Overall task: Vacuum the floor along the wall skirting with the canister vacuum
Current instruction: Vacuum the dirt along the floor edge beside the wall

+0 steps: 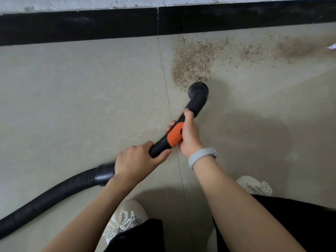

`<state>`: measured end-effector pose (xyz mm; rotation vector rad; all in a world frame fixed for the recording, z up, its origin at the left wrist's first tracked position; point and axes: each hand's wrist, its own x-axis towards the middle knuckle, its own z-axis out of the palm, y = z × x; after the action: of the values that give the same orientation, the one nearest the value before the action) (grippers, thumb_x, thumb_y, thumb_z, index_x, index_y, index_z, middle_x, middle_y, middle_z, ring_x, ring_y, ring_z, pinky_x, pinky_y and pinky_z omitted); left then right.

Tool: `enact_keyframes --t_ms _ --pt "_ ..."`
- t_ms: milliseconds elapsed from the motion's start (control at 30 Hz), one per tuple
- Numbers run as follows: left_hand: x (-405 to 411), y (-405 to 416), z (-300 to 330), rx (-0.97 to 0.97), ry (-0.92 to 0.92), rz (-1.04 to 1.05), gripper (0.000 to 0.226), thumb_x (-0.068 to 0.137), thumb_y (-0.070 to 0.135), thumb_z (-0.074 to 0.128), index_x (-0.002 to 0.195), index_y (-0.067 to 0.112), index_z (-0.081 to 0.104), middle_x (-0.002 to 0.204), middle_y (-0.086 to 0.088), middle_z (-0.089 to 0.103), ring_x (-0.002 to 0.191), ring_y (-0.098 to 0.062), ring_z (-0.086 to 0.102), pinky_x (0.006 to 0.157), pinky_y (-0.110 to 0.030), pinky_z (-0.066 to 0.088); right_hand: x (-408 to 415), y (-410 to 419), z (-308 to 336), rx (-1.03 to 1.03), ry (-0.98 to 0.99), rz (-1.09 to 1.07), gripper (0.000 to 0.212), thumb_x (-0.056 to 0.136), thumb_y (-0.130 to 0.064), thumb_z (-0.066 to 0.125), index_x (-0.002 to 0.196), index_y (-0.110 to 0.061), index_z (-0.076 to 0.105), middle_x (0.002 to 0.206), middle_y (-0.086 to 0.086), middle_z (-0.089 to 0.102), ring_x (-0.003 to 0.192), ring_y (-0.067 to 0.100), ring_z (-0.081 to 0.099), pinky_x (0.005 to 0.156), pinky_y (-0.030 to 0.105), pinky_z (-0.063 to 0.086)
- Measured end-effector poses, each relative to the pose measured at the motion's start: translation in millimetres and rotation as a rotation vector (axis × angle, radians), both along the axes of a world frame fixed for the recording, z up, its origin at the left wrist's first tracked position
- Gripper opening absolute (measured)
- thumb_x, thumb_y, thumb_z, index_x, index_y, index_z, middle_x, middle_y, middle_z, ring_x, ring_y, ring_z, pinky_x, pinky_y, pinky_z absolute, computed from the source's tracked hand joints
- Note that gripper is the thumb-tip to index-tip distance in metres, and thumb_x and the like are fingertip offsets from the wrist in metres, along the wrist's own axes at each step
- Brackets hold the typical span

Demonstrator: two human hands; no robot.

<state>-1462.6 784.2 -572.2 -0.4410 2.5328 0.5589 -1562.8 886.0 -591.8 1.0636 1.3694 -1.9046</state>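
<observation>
A black vacuum handle tube (195, 101) with an orange slider (175, 134) points at the floor, its round nozzle end (198, 89) at the near edge of a patch of brown sawdust-like dirt (192, 60). My right hand (188, 135) grips the tube at the orange part. Lower down, my left hand (135, 161) grips the tube just ahead of the cuff of the ribbed black hose (54, 194). The black skirting (78, 26) runs along the wall at the top. The canister is out of view.
Beige floor tiles (72, 106) with a grout line (170, 106) running toward me. More dirt (291, 48) spreads right along the skirting, with a white scrap (332, 46) at the right edge. My two pale shoes (127, 217) (254, 184) stand at the bottom.
</observation>
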Motion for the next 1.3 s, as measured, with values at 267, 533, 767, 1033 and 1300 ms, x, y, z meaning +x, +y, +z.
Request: enact_keyframes --t_ms 267,533,767,1033,1300 --pt "30.3 -28.5 2.0 -0.024 -0.031 0.201 0.046 0.078 0.069 0.044 0.067 0.024 0.045 0.065 0.003 0.059 0.07 -0.024 0.058 0.061 -0.031 0.039 21.2 -39.0 4.8 -0.036 -0.015 0.153 0.023 0.094 -0.029 0.047 0.082 -0.011 0.043 0.05 0.005 0.05 0.039 0.022 0.048 0.052 0.03 0.047" --pt "-31.8 14.0 -2.4 0.01 -0.026 -0.085 0.05 0.08 0.076 0.037 0.075 0.027 0.046 0.072 0.006 0.057 0.075 -0.021 0.06 0.064 -0.029 0.041 -18.6 23.2 2.1 0.016 0.0 -0.065 0.027 0.094 -0.031 0.047 0.081 -0.009 0.039 0.056 0.006 0.045 0.037 0.02 0.047 0.048 0.027 0.046" --pt "-51.7 17.0 -4.3 0.018 0.03 -0.087 0.05 0.08 0.076 0.036 0.081 0.028 0.049 0.074 0.006 0.058 0.073 -0.02 0.057 0.064 -0.029 0.041 -40.2 29.2 -0.1 0.007 0.01 -0.056 0.027 0.094 -0.034 0.047 0.084 -0.01 0.04 0.061 0.006 0.045 0.041 0.02 0.048 0.05 0.027 0.048" --pt "-29.5 -4.5 -5.0 -0.002 0.021 0.057 0.053 0.077 0.076 0.035 0.073 0.025 0.048 0.069 0.005 0.059 0.072 -0.021 0.06 0.063 -0.03 0.04 -31.4 -3.2 -0.8 -0.002 0.02 0.089 0.028 0.094 -0.034 0.046 0.082 -0.009 0.042 0.057 0.006 0.049 0.043 0.022 0.05 0.056 0.033 0.049" --pt "-11.9 -22.5 -1.0 -0.01 0.036 0.211 0.049 0.079 0.071 0.041 0.065 0.023 0.043 0.062 0.005 0.055 0.064 -0.02 0.055 0.059 -0.029 0.037 -24.8 -34.7 1.1 -0.019 -0.009 0.198 0.026 0.094 -0.032 0.047 0.085 -0.008 0.044 0.051 0.005 0.05 0.041 0.022 0.05 0.055 0.032 0.049"
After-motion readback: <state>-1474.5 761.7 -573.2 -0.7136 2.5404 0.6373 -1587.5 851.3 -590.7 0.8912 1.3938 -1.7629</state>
